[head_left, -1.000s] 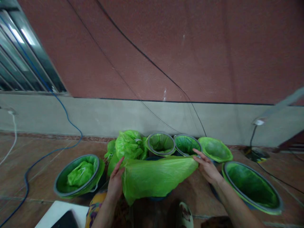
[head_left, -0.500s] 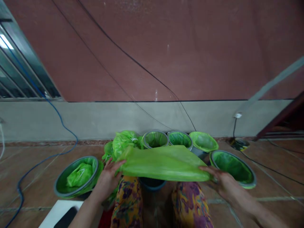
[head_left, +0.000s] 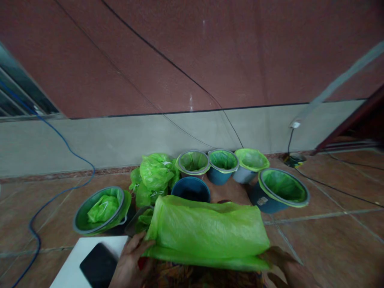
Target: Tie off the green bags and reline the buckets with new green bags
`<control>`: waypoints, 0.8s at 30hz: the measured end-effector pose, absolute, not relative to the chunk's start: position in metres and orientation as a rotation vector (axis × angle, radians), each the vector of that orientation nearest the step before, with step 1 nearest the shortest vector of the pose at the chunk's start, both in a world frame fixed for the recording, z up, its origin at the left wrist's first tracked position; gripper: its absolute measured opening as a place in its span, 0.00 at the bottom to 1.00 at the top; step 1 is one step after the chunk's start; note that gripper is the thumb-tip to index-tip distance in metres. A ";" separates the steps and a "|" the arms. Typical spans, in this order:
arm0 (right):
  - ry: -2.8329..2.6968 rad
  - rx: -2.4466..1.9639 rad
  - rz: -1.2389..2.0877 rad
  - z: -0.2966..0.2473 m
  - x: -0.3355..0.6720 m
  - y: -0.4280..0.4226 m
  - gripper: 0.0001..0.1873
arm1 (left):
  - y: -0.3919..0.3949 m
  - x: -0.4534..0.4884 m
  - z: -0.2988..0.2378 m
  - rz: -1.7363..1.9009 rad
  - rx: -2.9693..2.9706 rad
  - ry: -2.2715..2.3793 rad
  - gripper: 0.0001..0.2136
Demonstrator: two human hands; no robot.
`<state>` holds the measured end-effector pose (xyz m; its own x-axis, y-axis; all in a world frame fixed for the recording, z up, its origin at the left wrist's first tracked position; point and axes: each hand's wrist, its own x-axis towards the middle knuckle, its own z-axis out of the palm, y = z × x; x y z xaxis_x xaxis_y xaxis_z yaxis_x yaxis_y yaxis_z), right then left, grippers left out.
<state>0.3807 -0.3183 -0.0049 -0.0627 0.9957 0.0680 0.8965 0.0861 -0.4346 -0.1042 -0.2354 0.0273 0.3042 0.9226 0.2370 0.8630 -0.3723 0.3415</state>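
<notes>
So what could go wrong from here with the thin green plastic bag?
The thin green plastic bag could tear where the left hand and right hand hold its lower corners. The left hand is beside the flat black rectangular object on the flat white surface, so a sideways sweep might knock it. The bag partly hides the round blue plastic bucket, which might be bumped unseen.
</notes>
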 end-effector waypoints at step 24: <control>-2.059 -2.054 0.144 0.006 0.243 -0.206 0.32 | -0.174 0.027 0.005 0.350 2.407 1.914 0.28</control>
